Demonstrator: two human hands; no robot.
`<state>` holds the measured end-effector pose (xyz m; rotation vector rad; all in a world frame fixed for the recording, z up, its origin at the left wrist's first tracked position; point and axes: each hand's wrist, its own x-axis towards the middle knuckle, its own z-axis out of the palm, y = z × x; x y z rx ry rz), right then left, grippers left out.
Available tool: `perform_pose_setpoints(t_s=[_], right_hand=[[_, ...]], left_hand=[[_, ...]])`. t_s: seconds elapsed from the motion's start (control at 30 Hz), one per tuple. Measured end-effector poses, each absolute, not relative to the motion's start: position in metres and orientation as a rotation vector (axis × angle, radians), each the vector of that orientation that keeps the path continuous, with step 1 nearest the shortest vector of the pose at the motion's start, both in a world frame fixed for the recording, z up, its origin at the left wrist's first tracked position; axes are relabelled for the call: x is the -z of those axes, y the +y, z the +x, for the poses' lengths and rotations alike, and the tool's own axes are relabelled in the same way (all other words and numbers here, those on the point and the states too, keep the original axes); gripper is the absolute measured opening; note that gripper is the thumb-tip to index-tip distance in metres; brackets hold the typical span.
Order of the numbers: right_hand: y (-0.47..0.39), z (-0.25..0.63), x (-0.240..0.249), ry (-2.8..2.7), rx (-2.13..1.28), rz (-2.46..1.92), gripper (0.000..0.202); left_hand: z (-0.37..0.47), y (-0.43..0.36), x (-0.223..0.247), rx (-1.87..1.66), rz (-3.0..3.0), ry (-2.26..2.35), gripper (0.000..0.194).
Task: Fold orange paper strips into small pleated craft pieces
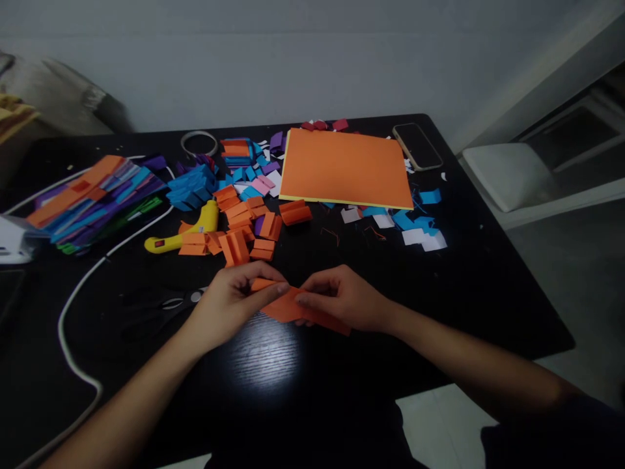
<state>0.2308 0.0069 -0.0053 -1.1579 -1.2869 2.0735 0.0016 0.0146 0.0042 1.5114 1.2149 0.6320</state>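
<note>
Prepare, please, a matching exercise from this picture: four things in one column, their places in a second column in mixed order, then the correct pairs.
Things
1. Yellow pistol-shaped glue gun
2. Bent orange paper
3. Black-handled metal scissors
4. Rectangular dark-screened phone

Places
A. Held by left hand and right hand
B. Near the black table's far right corner
C. Against small folded orange paper pieces
D. Just left of the left hand

Pairs: 1-C, 2-A, 3-D, 4-B

No text, labels, brands, numbers or signs legible here.
</note>
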Motion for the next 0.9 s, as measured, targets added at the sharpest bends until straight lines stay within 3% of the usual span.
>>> perform_pose_setpoints(t_s=[0.37,0.77,0.9], right_hand=[[0.007,0.232,0.005,-1.419,-1.981,-1.157,0.032],[0.012,0.232,0.007,-1.408,-1.764,-1.175,0.025],[0.012,0.233,0.002,-1.385,-1.629,-1.171,0.019]], left_hand=[[-0.005,0.018,-0.012,-0.584,1.539,1.267,0.027],[-0.013,0.025,-0.012,-0.917,1.236,1.341,0.028],[-0.011,0.018,-0.005,-0.943,1.188,1.265,0.04]])
